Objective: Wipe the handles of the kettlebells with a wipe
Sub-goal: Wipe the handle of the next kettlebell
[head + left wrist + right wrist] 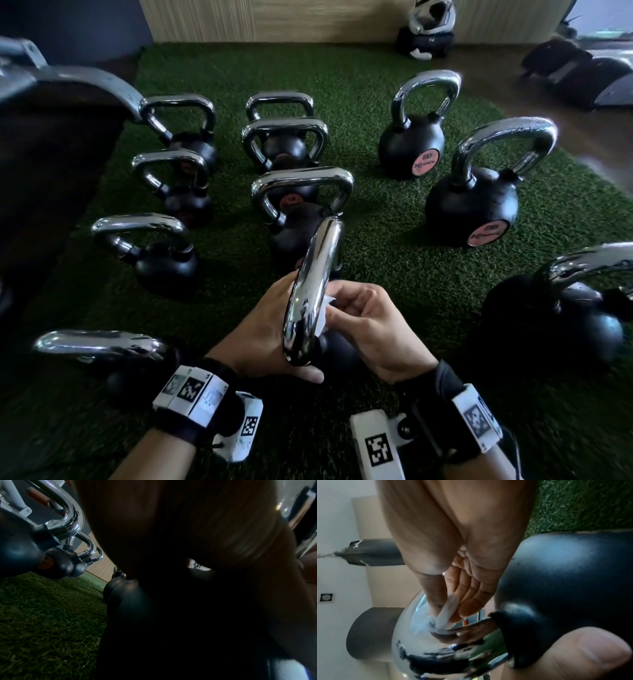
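The nearest kettlebell stands on the turf with its chrome handle [313, 291] running away from me. My left hand [270, 325] wraps the handle's near end from the left, the thumb lying under its bend. My right hand [342, 308] pinches a small white wipe [325, 306] against the right side of the handle. In the right wrist view the wipe [447, 612] sits between thumb and fingers, pressed on the chrome handle [419, 635], beside the black ball [565, 581]. The left wrist view is mostly filled by my dark palm.
Several more chrome-handled black kettlebells stand in rows on the green turf [376, 240], such as one [301, 202] just beyond and one [479, 198] at right. A dark bench [51, 137] is at left. Bags [428, 31] lie by the far wall.
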`<state>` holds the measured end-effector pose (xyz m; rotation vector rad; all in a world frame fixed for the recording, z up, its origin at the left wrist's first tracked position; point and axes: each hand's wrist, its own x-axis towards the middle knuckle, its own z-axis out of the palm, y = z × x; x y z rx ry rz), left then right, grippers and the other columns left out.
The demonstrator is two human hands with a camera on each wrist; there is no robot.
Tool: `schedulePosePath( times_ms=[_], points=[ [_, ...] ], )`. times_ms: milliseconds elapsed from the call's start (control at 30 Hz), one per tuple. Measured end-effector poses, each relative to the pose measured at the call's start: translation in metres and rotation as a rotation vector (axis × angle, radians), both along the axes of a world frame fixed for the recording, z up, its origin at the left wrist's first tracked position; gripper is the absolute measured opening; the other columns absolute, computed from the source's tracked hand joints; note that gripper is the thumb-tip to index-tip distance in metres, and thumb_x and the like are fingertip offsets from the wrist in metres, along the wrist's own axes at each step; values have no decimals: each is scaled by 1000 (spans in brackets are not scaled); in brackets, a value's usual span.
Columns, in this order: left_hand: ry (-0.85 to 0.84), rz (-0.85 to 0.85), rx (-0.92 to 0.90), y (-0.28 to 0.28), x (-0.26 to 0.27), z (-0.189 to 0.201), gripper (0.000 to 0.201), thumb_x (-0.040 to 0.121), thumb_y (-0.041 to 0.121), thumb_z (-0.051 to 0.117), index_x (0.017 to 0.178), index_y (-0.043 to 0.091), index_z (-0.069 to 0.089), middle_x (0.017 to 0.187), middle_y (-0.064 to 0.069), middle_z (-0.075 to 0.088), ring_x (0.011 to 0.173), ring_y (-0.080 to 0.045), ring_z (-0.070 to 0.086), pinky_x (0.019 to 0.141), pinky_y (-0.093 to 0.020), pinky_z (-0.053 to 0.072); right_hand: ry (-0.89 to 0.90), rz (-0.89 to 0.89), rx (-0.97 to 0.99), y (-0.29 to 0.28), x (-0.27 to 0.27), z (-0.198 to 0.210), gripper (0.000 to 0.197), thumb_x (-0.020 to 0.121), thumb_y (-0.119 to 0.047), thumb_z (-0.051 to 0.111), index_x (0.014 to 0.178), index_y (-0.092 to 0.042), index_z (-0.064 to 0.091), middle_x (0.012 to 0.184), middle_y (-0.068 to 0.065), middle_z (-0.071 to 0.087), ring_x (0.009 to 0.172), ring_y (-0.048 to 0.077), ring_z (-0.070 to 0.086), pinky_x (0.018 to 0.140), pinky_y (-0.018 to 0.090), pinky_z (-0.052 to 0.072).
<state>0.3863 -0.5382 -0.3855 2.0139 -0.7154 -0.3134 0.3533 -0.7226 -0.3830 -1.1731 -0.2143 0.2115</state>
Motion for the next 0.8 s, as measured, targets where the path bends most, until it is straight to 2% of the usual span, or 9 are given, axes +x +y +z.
schedulePosePath(
  times_ms=[100,200,333,433,567,633,667,733,800],
  points=[
    [-17,-15,-8,0,3,-4,104,46,31,103,134,49,52,146,-1,53,140,-23,48,113,-54,42,15,5,50,2,0,-1,19,90,13,65,97,-1,75,89,24,74,73,24,73,69,29,61],
    [-55,-1,-33,1,4,-8,109,45,30,103,137,52,48,146,4,52,142,-22,46,115,-55,40,17,-124,62,6,7,2,15,82,9,74,94,1,75,85,20,76,71,21,74,68,27,61],
    [-42,19,-43,2,-1,-5,126,43,28,102,134,76,29,147,30,43,145,-9,41,119,-51,36,-10,-391,-41,9,20,8,13,79,10,79,90,6,73,79,13,76,67,15,72,64,21,58],
    [-50,-5,-29,2,-2,-2,130,45,25,102,130,83,23,144,44,36,144,2,37,121,-46,34,-38,-471,-171,7,15,8,17,74,7,86,85,0,76,79,14,77,68,16,72,65,23,58],
    [-61,-16,-20,3,-3,-2,136,45,21,104,123,89,17,139,56,29,139,17,31,122,-30,31,-78,-599,-334,8,15,10,20,69,-2,93,78,-9,77,73,8,77,64,19,72,64,30,61],
    [-61,-14,-47,3,-3,-1,130,46,35,103,127,87,16,141,53,29,142,9,34,123,-33,31,-95,-688,-405,9,27,13,17,70,-6,91,74,-14,77,70,5,76,65,25,74,65,38,63],
    [-60,-13,-67,2,-2,-1,125,49,45,100,131,85,15,143,51,30,143,3,37,122,-35,33,-92,-738,-435,8,33,14,16,70,-8,91,71,-16,76,68,3,76,63,20,74,64,38,63],
    [-63,-4,-99,1,-3,1,119,50,53,94,132,84,14,145,46,33,141,3,40,120,-30,35,-77,-815,-512,7,42,17,18,71,-12,92,67,-20,75,64,-3,74,57,7,68,62,31,60],
    [-48,4,-115,1,-4,1,115,49,60,92,130,85,15,148,34,39,137,-3,46,119,-35,38,-70,-830,-565,7,43,17,21,71,-15,92,64,-22,74,63,-5,74,56,3,66,60,30,60]
  ],
)
